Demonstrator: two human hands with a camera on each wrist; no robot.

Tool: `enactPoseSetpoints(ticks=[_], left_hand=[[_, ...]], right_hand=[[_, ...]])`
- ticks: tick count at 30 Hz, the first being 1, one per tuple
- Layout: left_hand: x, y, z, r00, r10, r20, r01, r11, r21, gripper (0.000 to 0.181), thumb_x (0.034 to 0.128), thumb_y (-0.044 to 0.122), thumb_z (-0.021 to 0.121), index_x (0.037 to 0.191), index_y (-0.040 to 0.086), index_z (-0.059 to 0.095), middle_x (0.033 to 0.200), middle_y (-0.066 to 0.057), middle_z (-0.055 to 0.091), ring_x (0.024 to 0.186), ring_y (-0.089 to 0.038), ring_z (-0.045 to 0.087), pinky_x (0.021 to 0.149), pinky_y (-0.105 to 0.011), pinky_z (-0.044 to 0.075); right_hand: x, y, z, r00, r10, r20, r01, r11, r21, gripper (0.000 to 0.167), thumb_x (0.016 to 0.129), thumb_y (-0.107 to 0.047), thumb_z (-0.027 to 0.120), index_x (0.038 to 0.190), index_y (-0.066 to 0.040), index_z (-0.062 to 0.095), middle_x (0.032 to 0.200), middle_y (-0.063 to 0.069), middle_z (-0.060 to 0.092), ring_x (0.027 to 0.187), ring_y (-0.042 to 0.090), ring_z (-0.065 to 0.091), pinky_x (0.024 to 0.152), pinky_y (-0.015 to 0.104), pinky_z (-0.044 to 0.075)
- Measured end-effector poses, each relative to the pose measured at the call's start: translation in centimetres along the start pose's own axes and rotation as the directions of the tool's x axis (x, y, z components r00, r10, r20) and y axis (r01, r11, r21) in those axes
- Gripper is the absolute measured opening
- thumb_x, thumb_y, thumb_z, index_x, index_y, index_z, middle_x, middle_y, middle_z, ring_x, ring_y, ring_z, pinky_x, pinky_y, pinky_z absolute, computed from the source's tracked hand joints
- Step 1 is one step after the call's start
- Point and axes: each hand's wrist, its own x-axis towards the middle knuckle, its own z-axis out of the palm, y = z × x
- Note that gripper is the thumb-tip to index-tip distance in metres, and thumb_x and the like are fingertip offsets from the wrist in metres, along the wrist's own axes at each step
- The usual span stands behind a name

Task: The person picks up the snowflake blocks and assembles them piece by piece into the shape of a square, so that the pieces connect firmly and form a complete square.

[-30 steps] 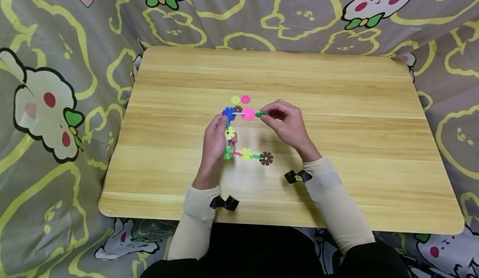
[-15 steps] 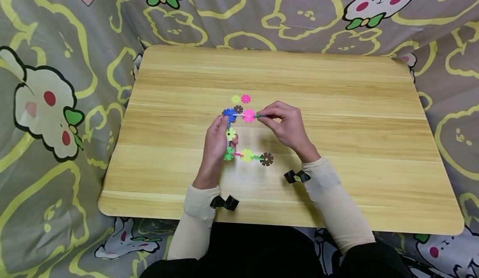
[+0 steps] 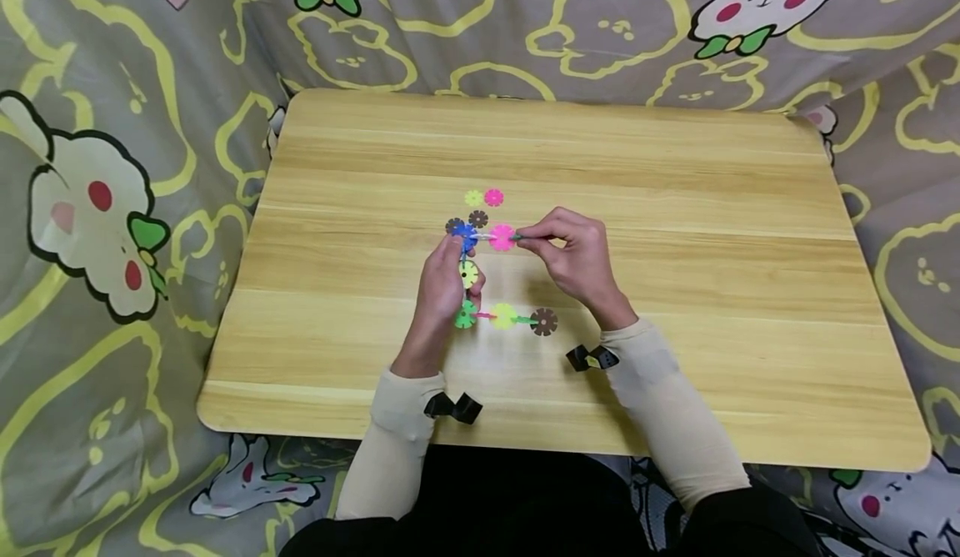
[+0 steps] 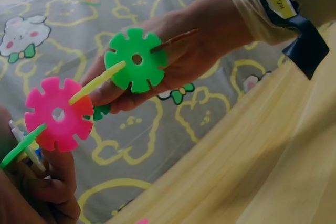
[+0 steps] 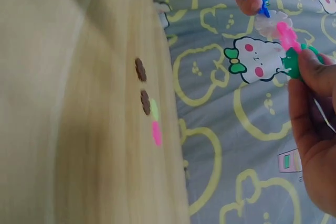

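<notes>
Opening rightward, the C-shaped disc chain (image 3: 471, 268), both long arms (image 3: 503, 317) roughly parallel.

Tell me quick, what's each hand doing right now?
Left hand: closed, holding the chain of joined discs.
Right hand: closed, pinching a green disc between thumb and finger.

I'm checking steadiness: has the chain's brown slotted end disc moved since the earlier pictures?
Yes: in the head view, the brown end disc has shifted slightly right and towards the near edge of the wooden table, against the loose pink disc.
</notes>
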Motion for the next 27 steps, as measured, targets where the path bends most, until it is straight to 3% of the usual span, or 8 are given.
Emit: enactPoseSetpoints(ticks=[9,20,27], left_hand=[[-0.04,-0.12,-0.18,1.0,0.019,-0.024,-0.02,0.999,-0.04,0.038,0.1056,0.035,0.028,0.104,0.004,0.049,0.054,0.0,0.047,0.042,-0.013,0.044,0.036,-0.025,0.042],[-0.02,-0.2,-0.36,0.995,0.07,0.07,-0.063,0.993,-0.1,0.038,0.1052,0.034,0.026,0.1,0.003,0.049,0.055,-0.001,0.06,0.034,-0.011,0.048,0.033,-0.025,0.042],[0.06,-0.19,-0.72,0.992,0.081,0.101,-0.074,0.995,-0.07,0.041,0.1061,0.037,0.024,0.097,0.006,0.05,0.059,-0.001,0.064,0.037,-0.012,0.052,0.037,-0.025,0.044]], right_hand=[[0.18,-0.26,0.09,0.999,0.004,0.041,-0.004,1.0,0.002,0.01,0.078,0.0,0.077,0.088,-0.001,0.076,0.079,0.008,0.07,0.072,0.013,0.067,0.072,0.018,0.057],[0.17,-0.08,-0.46,0.998,0.036,0.048,-0.037,0.999,0.014,0.009,0.081,-0.004,0.076,0.09,-0.004,0.077,0.083,0.006,0.07,0.077,0.009,0.065,0.074,0.018,0.056],[0.37,-0.2,-0.78,0.997,0.04,0.058,-0.042,0.999,0.02,0.007,0.082,-0.004,0.075,0.089,-0.004,0.077,0.084,0.006,0.069,0.077,0.008,0.065,0.073,0.017,0.056]])
